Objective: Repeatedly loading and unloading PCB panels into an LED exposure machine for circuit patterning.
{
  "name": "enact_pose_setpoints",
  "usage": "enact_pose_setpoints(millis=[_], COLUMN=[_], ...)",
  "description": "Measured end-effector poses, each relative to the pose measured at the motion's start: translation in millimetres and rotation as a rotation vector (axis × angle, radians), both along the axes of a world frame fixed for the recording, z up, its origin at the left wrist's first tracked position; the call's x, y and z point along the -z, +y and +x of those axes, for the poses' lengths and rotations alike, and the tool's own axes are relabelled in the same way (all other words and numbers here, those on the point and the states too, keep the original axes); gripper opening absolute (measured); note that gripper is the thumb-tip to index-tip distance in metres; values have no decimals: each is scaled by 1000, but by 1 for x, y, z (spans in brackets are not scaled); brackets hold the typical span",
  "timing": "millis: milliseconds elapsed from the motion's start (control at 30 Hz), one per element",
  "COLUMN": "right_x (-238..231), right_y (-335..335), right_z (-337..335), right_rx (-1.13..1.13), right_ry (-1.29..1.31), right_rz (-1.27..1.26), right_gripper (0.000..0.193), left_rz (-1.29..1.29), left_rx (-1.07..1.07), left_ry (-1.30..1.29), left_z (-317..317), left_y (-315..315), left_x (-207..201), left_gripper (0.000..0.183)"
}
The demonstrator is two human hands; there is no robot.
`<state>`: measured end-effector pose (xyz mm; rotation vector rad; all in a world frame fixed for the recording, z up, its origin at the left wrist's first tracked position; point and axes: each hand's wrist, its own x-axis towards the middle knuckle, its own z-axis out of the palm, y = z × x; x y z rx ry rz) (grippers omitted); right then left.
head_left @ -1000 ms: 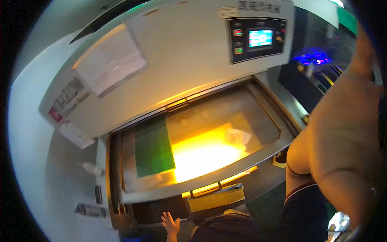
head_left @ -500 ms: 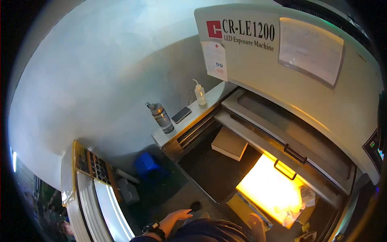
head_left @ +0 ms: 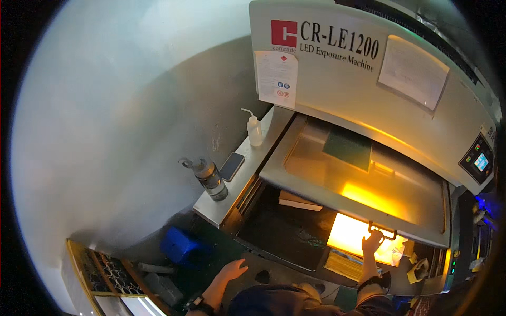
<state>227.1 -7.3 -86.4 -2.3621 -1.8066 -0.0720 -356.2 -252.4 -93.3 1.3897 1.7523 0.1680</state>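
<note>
My right hand [head_left: 372, 242] is closed around the black handle [head_left: 389, 233] on the front edge of a wide metal tray [head_left: 321, 181]. This tray sticks out of the large pale machine [head_left: 327, 84], and a green sheet [head_left: 348, 149] lies toward its back. Below the handle glows a bright lit panel [head_left: 348, 234], partly covered by the tray. My left hand [head_left: 233, 269] hangs low over the floor, holding nothing, with its fingers stretched out.
A grey bottle [head_left: 212, 183], a phone [head_left: 232, 167] and a white squeeze bottle [head_left: 254, 131] stand or lie on the left ledge. Under the tray sits a cardboard box [head_left: 299, 200]. A blue bin [head_left: 180, 245] and a yellow-edged rack [head_left: 108, 274] are at left.
My right hand has come up and forward onto the handle. The metal tray now extends farther out toward me, showing the green sheet. My left hand has shifted slightly left.
</note>
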Motion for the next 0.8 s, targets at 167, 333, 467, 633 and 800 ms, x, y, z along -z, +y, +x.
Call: enact_pose_setpoints(millis=[167, 333, 467, 633, 800], right_x=[-35, -67, -93, -227, -347], right_y=[-46, -106, -178, -230, -209], right_z=[0, -18, -35, -50, -46], right_rx=[-39, 144, 163, 42, -10], right_ry=[-224, -25, -86, -128, -78], right_rz=[-311, -706, -704, -382, -289], right_gripper=[45, 71, 72, 60, 53], left_rz=[92, 175, 200, 393, 656], left_rx=[-181, 5, 281, 587, 469], left_ry=[-272, -316, -278, -155, 184], left_z=[-29, 6, 61, 152, 215], left_y=[-6, 40, 77, 130, 225], left_x=[1, -3, -22, -65, -29], left_gripper=[59, 51, 47, 34, 47])
